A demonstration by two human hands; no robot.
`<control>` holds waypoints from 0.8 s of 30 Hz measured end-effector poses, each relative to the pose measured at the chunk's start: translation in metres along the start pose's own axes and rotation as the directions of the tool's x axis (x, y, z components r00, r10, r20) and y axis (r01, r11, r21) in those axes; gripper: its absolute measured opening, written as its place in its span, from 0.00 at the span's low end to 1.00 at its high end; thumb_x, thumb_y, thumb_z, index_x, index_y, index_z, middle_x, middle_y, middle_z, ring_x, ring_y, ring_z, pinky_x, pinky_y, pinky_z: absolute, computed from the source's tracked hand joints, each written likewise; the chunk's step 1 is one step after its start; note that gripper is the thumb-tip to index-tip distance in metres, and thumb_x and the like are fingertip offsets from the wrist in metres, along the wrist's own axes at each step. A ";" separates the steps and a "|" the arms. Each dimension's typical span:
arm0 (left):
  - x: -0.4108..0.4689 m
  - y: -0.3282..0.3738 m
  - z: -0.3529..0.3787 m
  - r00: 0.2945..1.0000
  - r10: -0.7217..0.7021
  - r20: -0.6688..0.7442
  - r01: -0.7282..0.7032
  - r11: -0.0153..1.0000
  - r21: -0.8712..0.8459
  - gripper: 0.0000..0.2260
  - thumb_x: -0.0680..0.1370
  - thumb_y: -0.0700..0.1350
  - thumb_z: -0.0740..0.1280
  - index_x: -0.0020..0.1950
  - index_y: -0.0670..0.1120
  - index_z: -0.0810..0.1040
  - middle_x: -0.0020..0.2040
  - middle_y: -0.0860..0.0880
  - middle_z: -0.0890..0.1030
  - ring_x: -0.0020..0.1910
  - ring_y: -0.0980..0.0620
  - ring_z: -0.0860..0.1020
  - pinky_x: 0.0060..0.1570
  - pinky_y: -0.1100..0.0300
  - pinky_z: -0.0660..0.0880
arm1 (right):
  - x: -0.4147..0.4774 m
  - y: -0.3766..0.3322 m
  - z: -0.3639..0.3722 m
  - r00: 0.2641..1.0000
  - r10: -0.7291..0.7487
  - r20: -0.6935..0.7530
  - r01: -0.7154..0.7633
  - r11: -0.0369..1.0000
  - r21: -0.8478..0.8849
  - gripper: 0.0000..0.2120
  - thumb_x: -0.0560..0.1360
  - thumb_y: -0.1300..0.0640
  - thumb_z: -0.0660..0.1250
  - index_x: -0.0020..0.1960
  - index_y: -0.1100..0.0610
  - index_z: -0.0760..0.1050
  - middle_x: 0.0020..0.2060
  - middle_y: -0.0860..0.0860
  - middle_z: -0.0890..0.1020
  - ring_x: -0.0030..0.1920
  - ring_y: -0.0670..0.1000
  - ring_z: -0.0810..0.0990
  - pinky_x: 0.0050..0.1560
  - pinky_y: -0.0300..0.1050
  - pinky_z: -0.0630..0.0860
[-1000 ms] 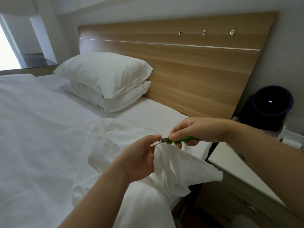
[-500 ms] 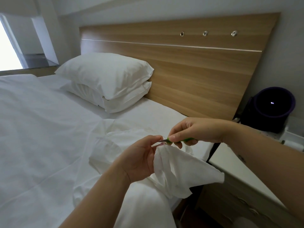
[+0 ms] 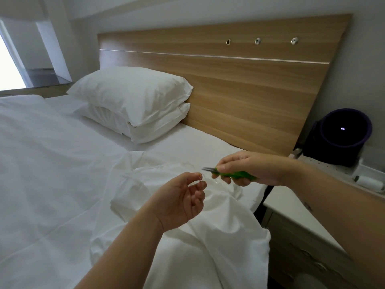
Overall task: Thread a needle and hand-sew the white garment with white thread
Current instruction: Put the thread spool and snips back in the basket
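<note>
While one wide white bed [image 3: 52, 163] meets one flat wooden headboard [image 3: 239, 80], two plump stacked pillows [image 3: 133, 94], one crumpled white garment [image 3: 225, 226] on the bed beneath both hands, right hand [image 3: 254, 167] gripping green-handled snips [image 3: 239, 175], left hand [image 3: 179, 201] fingers [image 3: 200, 185] loosely curled, pinch unclear.

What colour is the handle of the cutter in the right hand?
Bright green handle, with grey blades. The head view shows it, gripped in the right hand.

No readable text, label, brand, number or sign shows on anything in the head view.
</note>
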State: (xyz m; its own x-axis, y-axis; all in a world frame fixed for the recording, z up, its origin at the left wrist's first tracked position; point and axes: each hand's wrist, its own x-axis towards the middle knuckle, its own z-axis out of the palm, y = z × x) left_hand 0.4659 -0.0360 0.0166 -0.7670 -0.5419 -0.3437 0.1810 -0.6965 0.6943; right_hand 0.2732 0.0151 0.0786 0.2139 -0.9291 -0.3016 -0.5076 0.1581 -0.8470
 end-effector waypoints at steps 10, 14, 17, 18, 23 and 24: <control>0.008 0.011 0.029 0.968 0.252 -0.014 -0.225 0.888 0.402 0.14 0.78 0.42 0.64 0.33 0.50 0.80 0.31 0.54 0.70 0.27 0.58 0.66 0.27 0.68 0.63 | 0.004 0.039 0.012 0.984 -0.066 -0.166 0.124 0.922 0.368 0.06 0.73 0.65 0.69 0.50 0.59 0.79 0.27 0.51 0.64 0.27 0.46 0.61 0.28 0.37 0.61; 0.009 0.022 0.046 0.940 0.341 -0.015 -0.317 0.890 0.329 0.08 0.74 0.42 0.67 0.35 0.51 0.79 0.32 0.54 0.71 0.27 0.58 0.67 0.27 0.68 0.64 | -0.011 0.046 0.002 0.979 -0.036 -0.200 0.109 0.922 0.371 0.01 0.73 0.62 0.69 0.43 0.59 0.79 0.26 0.51 0.67 0.27 0.46 0.64 0.28 0.36 0.65; 0.012 0.031 0.059 0.925 0.377 -0.040 -0.370 0.921 0.119 0.03 0.72 0.44 0.68 0.39 0.50 0.76 0.37 0.53 0.76 0.32 0.57 0.72 0.36 0.65 0.69 | -0.026 0.048 -0.010 0.962 -0.038 -0.269 0.147 0.905 0.399 0.04 0.69 0.59 0.71 0.41 0.59 0.79 0.26 0.50 0.66 0.27 0.46 0.62 0.29 0.36 0.64; 0.014 0.033 0.063 0.921 0.385 -0.057 -0.384 0.923 0.036 0.04 0.74 0.44 0.67 0.40 0.49 0.76 0.39 0.52 0.77 0.35 0.56 0.73 0.39 0.63 0.70 | -0.032 0.049 -0.015 0.955 -0.033 -0.296 0.157 0.901 0.404 0.05 0.68 0.58 0.71 0.42 0.59 0.79 0.27 0.51 0.66 0.27 0.46 0.62 0.29 0.36 0.64; 0.026 0.039 0.092 0.914 0.405 -0.020 -0.401 0.897 -0.187 0.07 0.80 0.44 0.62 0.42 0.49 0.74 0.47 0.52 0.83 0.45 0.54 0.78 0.50 0.59 0.73 | -0.059 0.055 -0.033 0.921 -0.025 -0.388 0.194 0.895 0.401 0.19 0.68 0.56 0.71 0.53 0.69 0.77 0.24 0.49 0.67 0.27 0.46 0.61 0.31 0.38 0.62; 0.029 0.039 0.097 0.913 0.409 0.005 -0.400 0.894 -0.202 0.08 0.80 0.44 0.60 0.41 0.49 0.73 0.45 0.52 0.83 0.45 0.54 0.80 0.51 0.58 0.74 | -0.064 0.055 -0.034 0.918 -0.030 -0.394 0.202 0.892 0.404 0.16 0.70 0.57 0.70 0.52 0.69 0.76 0.24 0.49 0.70 0.27 0.46 0.61 0.32 0.39 0.61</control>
State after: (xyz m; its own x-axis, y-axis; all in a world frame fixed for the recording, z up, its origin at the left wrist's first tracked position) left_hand 0.3912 -0.0332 0.0953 -0.6292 -0.7768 -0.0262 0.5924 -0.5012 0.6308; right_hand 0.2025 0.0718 0.0660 -0.1176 -0.9899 -0.0789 -0.0728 0.0878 -0.9935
